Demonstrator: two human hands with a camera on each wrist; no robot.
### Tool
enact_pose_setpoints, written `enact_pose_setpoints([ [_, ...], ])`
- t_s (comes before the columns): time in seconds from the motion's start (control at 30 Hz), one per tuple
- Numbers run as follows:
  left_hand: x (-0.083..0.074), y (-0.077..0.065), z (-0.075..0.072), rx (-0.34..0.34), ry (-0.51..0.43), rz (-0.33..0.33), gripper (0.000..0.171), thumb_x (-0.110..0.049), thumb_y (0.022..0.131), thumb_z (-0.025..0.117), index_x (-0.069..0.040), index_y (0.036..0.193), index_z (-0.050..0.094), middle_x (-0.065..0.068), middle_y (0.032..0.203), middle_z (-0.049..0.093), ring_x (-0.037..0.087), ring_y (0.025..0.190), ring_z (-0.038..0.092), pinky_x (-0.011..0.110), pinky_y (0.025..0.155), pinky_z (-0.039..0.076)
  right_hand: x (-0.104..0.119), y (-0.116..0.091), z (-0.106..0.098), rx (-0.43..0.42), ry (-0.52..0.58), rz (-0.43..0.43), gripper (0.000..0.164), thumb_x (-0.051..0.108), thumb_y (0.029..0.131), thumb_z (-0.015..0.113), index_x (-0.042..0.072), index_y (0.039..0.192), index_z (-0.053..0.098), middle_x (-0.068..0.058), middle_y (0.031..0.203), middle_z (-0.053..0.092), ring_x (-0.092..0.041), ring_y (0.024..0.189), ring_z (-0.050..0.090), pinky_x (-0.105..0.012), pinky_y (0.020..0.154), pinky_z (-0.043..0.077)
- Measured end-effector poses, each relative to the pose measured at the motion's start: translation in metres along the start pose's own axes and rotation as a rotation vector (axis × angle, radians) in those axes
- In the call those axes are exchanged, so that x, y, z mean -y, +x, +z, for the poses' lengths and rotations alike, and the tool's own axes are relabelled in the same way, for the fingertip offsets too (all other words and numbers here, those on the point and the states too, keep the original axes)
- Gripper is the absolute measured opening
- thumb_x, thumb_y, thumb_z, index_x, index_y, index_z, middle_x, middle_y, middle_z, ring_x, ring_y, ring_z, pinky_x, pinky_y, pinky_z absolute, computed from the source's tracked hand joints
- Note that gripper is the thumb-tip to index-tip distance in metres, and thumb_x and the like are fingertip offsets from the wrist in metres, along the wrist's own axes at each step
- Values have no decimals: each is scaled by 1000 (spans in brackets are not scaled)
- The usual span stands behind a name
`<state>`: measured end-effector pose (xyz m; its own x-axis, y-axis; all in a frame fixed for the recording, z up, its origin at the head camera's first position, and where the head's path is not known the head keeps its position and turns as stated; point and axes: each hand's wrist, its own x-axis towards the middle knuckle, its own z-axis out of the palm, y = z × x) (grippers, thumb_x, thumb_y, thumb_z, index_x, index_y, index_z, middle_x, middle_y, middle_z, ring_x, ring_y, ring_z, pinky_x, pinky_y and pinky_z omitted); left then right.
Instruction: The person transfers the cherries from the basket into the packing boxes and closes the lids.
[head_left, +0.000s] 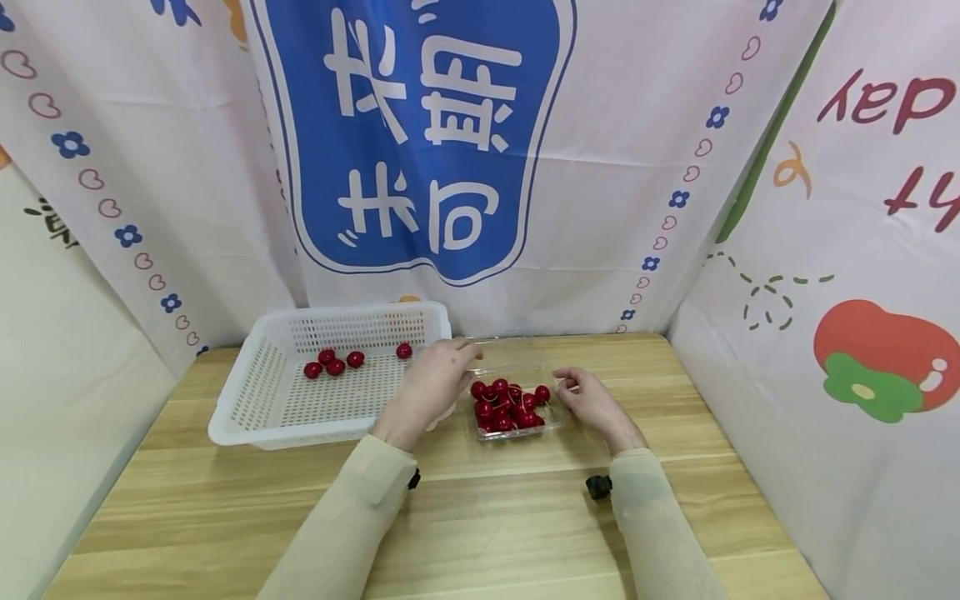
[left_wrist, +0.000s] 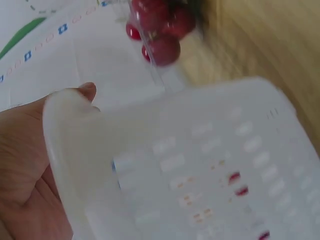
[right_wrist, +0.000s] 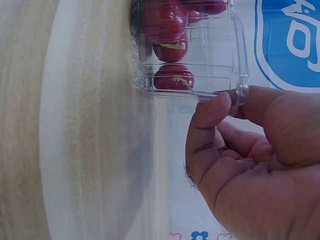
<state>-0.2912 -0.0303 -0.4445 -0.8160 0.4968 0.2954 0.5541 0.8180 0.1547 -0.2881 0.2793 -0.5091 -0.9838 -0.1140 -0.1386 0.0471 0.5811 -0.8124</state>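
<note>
A clear plastic clamshell box (head_left: 517,433) full of red cherries (head_left: 504,408) stands on the table, its clear lid (head_left: 510,354) folded back behind it. At the box's right edge, the thumb and a finger of my right hand (head_left: 588,400) pinch the plastic rim (right_wrist: 240,95). My left hand (head_left: 438,375) is above the right rim of a white perforated basket (head_left: 255,367), fingers reaching toward the box's back left corner. In the left wrist view the basket wall (left_wrist: 150,125) hides most of that hand's fingers. Several cherries (head_left: 335,366) lie inside the basket.
The wooden table (head_left: 495,525) carries everything. Printed white cloth (head_left: 600,208) hangs behind the table and on both sides. The basket stands close to the back cloth, left of the box.
</note>
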Motion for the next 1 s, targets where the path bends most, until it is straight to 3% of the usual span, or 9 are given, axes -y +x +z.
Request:
enact_pose_setpoints([
  [0.3,33,-11,-15,-5,-31,-86,35,-14,110,82,-8,144,77,14,147,81,36,133,80,53,116,69,2,-3,0,-5,7,4,46,11,121,59,-4,165,58,-23,137,68,-28,98,72,-33,76,63],
  [0.5,57,-22,-21,20,-22,-156,34,-16,112,81,-9,145,76,15,148,80,38,134,80,57,115,68,3,-3,2,-2,8,5,46,10,121,59,-3,165,58,-23,138,68,-30,101,73,-34,79,65],
  [0.67,82,-32,-24,37,-23,-193,38,-17,113,79,-7,149,75,18,151,79,42,141,77,62,123,63,3,-3,2,3,0,1,46,10,121,59,-3,165,58,-24,140,68,-31,106,74,-35,82,65],
  [1.0,119,-55,-30,94,-47,-286,45,-16,112,79,-3,154,70,24,159,72,47,146,72,66,127,59,2,-3,1,9,6,-2,46,9,121,59,-3,165,58,-24,138,68,-30,102,72,-35,80,64],
])
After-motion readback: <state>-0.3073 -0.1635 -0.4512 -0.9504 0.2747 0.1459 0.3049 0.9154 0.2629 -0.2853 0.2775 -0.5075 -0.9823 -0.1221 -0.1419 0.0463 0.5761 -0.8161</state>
